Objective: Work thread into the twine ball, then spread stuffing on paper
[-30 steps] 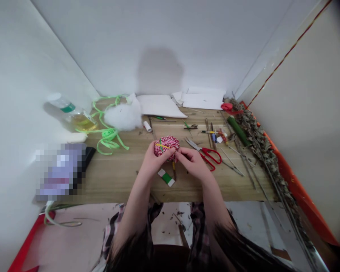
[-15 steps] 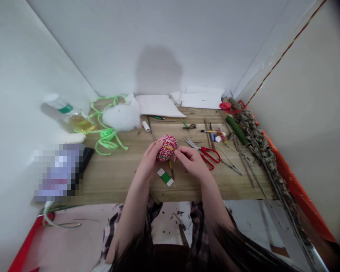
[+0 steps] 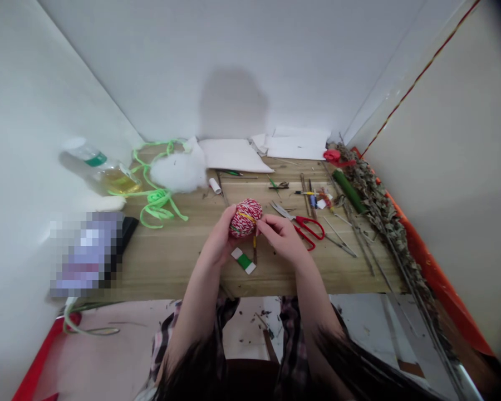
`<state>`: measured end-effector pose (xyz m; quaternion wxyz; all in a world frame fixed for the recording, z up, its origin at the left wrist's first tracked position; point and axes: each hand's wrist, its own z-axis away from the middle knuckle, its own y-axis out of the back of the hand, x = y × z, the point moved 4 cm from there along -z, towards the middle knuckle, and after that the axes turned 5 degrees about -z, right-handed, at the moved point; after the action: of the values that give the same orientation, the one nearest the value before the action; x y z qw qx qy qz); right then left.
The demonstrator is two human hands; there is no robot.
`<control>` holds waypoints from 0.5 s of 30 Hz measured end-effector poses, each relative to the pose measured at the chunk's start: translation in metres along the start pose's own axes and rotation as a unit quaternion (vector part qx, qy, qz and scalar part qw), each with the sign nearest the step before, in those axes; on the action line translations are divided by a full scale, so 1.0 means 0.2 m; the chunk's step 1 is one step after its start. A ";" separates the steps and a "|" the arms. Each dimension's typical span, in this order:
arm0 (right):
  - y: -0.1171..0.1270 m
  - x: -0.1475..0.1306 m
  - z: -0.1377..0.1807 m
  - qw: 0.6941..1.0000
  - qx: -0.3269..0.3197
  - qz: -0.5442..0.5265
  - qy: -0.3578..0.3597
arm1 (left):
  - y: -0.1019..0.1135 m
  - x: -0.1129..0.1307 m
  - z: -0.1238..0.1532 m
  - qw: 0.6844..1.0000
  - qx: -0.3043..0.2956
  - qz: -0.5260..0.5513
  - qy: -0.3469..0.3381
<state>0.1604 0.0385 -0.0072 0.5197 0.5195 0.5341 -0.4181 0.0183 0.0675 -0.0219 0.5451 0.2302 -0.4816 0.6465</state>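
Observation:
My left hand [image 3: 221,234] is wrapped round a ball of red and white twine [image 3: 245,218], gripping it from its left side. A strand of yellow thread [image 3: 247,216] crosses the ball, with a bit of green low on its left. At the ball's right edge the fingertips of my right hand [image 3: 280,234] pinch the end of this yellow strand. Below the ball, a card wound with green thread [image 3: 244,262] lies on the table. Beside it is a thin stick with a yellow-wrapped part [image 3: 255,245]. Red-handled scissors [image 3: 304,223] lie open just behind my right hand.
On the wooden table [image 3: 167,267], white stuffing [image 3: 179,171], green cord [image 3: 156,203] and a bottle of yellow liquid [image 3: 119,179] stand left. White sheets [image 3: 234,155] lie at the back. Dried stems [image 3: 384,223], a green roll [image 3: 348,190] and tweezers [image 3: 341,245] are right.
The ball has turned slightly in my left hand, whose thumb has shifted back to its left edge. The yellow strand shows more fully. My right hand has hardly moved.

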 end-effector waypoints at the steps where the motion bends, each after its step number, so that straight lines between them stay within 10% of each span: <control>1: 0.00 0.00 0.00 1.000 -0.005 -0.002 0.000 | 0.00 0.00 0.00 1.000 -0.010 -0.012 -0.004; 15: 0.00 0.01 0.00 0.999 -0.014 0.029 -0.005 | 0.01 0.01 -0.01 0.998 0.043 -0.021 -0.048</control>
<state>0.1597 0.0395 -0.0093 0.5413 0.5255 0.5218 -0.3981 0.0160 0.0696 -0.0226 0.5243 0.2940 -0.4745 0.6430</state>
